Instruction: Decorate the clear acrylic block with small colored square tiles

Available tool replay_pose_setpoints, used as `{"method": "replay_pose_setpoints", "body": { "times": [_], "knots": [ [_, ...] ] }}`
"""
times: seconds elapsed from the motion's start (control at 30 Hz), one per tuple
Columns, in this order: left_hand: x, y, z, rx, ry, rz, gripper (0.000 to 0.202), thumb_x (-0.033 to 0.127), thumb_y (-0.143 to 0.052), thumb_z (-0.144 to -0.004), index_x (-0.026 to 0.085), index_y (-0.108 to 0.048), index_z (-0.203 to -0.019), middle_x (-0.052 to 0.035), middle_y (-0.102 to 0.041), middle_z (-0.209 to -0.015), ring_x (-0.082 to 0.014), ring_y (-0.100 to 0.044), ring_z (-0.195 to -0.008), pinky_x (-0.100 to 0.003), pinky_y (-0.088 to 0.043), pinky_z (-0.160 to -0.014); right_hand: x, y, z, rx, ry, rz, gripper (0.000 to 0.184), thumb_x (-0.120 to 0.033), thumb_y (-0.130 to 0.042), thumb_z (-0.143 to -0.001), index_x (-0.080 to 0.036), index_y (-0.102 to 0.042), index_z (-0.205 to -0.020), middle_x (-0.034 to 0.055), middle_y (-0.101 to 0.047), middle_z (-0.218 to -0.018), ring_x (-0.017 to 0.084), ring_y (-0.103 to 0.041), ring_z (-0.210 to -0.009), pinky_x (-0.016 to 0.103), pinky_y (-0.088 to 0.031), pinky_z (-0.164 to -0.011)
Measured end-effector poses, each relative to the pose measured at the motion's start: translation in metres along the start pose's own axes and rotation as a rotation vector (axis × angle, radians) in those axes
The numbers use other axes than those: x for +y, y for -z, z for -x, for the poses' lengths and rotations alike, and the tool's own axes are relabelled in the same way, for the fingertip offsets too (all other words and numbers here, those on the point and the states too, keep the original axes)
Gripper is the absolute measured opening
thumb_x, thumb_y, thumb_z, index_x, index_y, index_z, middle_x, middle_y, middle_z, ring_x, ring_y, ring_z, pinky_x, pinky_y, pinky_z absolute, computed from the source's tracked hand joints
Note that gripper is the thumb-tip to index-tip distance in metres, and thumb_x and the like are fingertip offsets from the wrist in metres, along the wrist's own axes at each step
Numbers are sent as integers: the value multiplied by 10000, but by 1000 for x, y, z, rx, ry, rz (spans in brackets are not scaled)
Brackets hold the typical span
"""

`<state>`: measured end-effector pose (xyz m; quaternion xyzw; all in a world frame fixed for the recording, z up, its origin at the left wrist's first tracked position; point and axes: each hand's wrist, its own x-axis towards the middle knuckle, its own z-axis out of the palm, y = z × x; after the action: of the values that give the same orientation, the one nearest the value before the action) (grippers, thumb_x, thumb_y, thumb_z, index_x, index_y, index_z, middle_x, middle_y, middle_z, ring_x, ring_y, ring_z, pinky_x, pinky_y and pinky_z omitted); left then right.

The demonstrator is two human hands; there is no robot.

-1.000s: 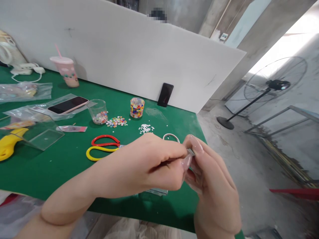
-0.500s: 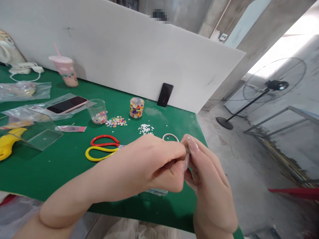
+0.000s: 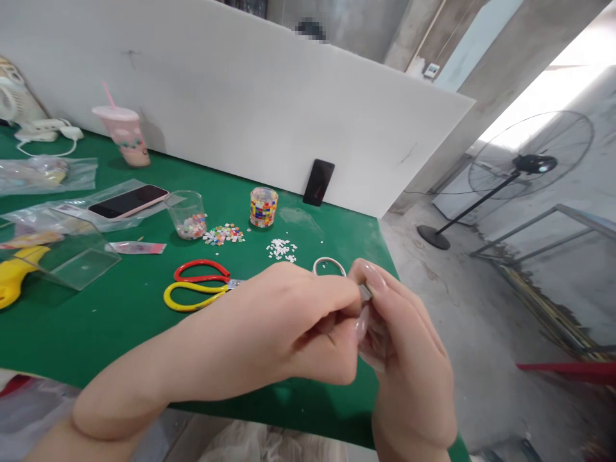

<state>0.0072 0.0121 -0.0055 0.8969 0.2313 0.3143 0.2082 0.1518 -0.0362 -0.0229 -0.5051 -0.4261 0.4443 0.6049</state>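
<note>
Over the near right part of the green table (image 3: 144,346), my left hand (image 3: 322,327) is closed, thumb and fingers pinched together. My right hand (image 3: 404,333) is closed too, its fingertips meeting the left ones. Whatever is between them is mostly hidden; only a small pale bit shows. Partly behind my left hand lie scissors (image 3: 199,295) with one red and one yellow handle. A white ring-shaped handle (image 3: 330,261) shows just beyond my fingers. Farther off are a heap of small white tiles (image 3: 282,249) and a glass covered in coloured mosaic tiles (image 3: 264,206).
A clear cup (image 3: 187,217) holds colourful tiles, with a coloured tile heap (image 3: 224,234) beside it. Left are a phone (image 3: 128,201), a pink cup with straw (image 3: 126,135) and a clear acrylic piece (image 3: 86,256). A dark phone (image 3: 318,182) leans on the white partition (image 3: 231,102).
My hands stay together; the left has lowered slightly and the fingertips have shifted a little. A clear flat piece seen below my left hand earlier is now hidden.
</note>
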Motion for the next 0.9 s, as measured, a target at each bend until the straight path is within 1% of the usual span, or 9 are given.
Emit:
{"method": "replay_pose_setpoints", "body": {
  "times": [0.1,0.2,0.33,0.4,0.5,0.57,0.67,0.8,0.9],
  "knots": [
    [2,2,-1,2,2,-23,183,35,-443,-708,186,-361,-645,103,-380,-501,-24,-315,-424,-222,-177,-423,-3,-5,2,11,24,-43,302,-434,-567,-909,-245,-509,-681,-39,-341,-590,106,-310,-479,217,-253,-360],
    [3,1,0,10,-1,-31,184,40,-441,-716,185,-356,-641,98,-398,-506,-25,-320,-428,-230,-176,-426,-6,-9,3,-31,16,-80,355,-441,-585,-905,-242,-451,-642,-44,-303,-583,106,-281,-466,229,-271,-358],
    [3,-1,0,37,-18,-70,195,42,-440,-737,184,-344,-644,99,-379,-508,-27,-306,-431,-236,-178,-431,-9,-11,4,-76,23,-107,349,-448,-587,-907,-245,-475,-646,-45,-282,-595,105,-261,-467,234,-264,-356],
    [2,-1,1,34,-30,-105,198,39,-439,-735,184,-335,-650,99,-361,-512,-31,-294,-433,-246,-167,-431,-6,-9,4,-56,44,-108,325,-424,-598,-905,-244,-502,-652,-43,-315,-590,104,-286,-467,232,-279,-360],
    [1,0,2,30,-39,-150,200,46,-433,-737,188,-317,-657,94,-350,-527,-41,-279,-440,-260,-151,-429,4,2,3,-57,63,-99,275,-362,-576,-937,-242,-556,-690,-35,-420,-606,104,-392,-479,227,-340,-385],
    [1,2,2,10,-32,-148,193,50,-423,-742,191,-315,-666,92,-360,-534,-47,-288,-447,-259,-164,-430,13,12,2,-72,118,-92,241,-312,-538,-968,-249,-611,-746,-31,-493,-643,101,-464,-504,218,-376,-412],
    [1,3,2,-34,-15,-111,176,49,-408,-746,194,-331,-684,91,-395,-550,-50,-330,-463,-256,-187,-435,25,22,3,-52,197,-67,197,-259,-515,-981,-276,-669,-859,-28,-557,-694,105,-519,-537,216,-401,-431],
    [3,5,0,-18,-13,-104,196,41,-412,-718,192,-299,-664,90,-349,-542,-50,-291,-455,-266,-156,-423,30,24,3,-46,322,-9,185,-221,-514,-977,-296,-670,-909,-29,-571,-683,115,-515,-521,225,-377,-404],
    [4,6,-1,-32,1,-73,192,43,-407,-724,190,-302,-660,89,-348,-537,-46,-290,-452,-267,-148,-422,27,21,1,-64,371,45,228,-231,-451,-1004,-292,-655,-923,-23,-551,-663,116,-486,-492,226,-323,-367]
  ]
}}
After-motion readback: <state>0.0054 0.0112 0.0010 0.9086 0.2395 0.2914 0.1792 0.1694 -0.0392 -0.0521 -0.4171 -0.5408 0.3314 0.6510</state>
